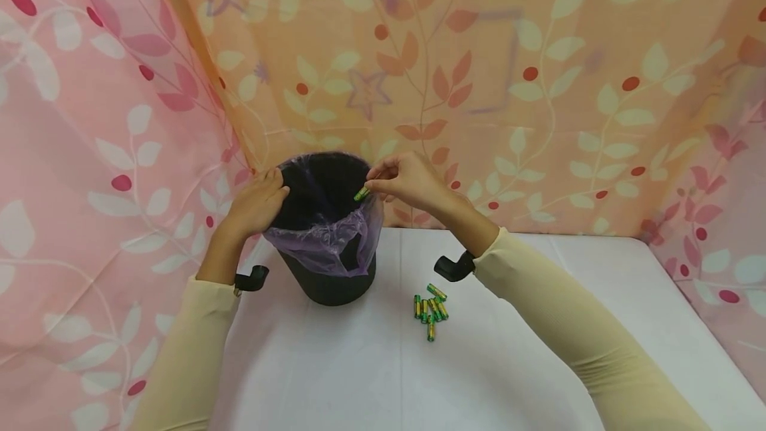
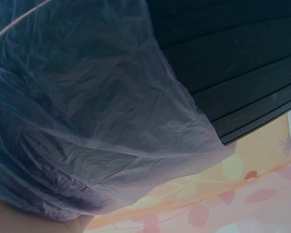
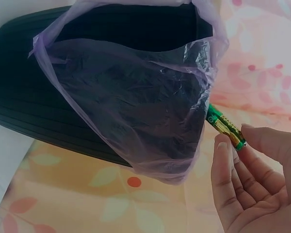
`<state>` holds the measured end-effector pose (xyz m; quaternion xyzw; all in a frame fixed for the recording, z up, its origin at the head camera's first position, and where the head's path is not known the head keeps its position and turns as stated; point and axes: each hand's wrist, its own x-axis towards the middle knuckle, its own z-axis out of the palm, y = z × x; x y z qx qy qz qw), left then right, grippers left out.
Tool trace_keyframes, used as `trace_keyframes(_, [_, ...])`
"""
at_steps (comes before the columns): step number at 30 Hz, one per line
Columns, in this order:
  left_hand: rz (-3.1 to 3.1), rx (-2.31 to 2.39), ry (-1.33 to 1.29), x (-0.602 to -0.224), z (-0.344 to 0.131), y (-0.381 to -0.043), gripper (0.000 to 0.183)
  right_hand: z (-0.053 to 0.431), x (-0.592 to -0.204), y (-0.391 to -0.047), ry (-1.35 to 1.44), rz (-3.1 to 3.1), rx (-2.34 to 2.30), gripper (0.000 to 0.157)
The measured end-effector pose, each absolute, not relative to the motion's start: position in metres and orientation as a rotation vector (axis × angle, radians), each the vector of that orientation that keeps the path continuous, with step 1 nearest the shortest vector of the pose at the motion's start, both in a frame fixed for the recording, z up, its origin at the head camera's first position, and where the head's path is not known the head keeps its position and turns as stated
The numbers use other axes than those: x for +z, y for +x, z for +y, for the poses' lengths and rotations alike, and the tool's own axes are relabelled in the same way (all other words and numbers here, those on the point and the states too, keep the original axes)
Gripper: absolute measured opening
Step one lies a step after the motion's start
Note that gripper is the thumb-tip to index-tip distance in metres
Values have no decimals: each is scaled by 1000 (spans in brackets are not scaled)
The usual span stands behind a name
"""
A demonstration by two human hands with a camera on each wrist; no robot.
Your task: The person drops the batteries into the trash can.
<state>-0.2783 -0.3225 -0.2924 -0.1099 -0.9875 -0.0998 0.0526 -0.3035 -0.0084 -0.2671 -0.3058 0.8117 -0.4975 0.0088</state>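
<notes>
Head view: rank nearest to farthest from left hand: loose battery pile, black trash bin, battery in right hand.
1. Black trash bin: left hand rests at its rim.
2. Battery in right hand: at the opening's right side.
3. Loose battery pile: on the table, right of the bin.

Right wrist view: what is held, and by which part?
A green-and-yellow battery, pinched near one end between the thumb and fingers of the right hand; its other end points toward the bin.

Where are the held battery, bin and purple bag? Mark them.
Held battery (image 3: 225, 127), right wrist view: mid-casing.
Bin (image 1: 335, 290), head view: lower outer wall.
Purple bag (image 3: 131, 92), right wrist view: overhanging flap.
</notes>
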Motion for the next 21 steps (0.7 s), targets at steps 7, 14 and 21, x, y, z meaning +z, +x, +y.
trace_keyframes(7, [-3015,-310,-327,-292,-323,-276,60,-20,-269,-309,-929,2485,-1569,14])
trace_keyframes(14, [-3009,-293,-339,-290,-323,-275,60,-28,-267,-311,-974,2509,-1531,11])
trace_keyframes(21, [-3008,-288,-347,-289,-320,-276,59,-32,-267,-311,-1004,2503,-1520,11])
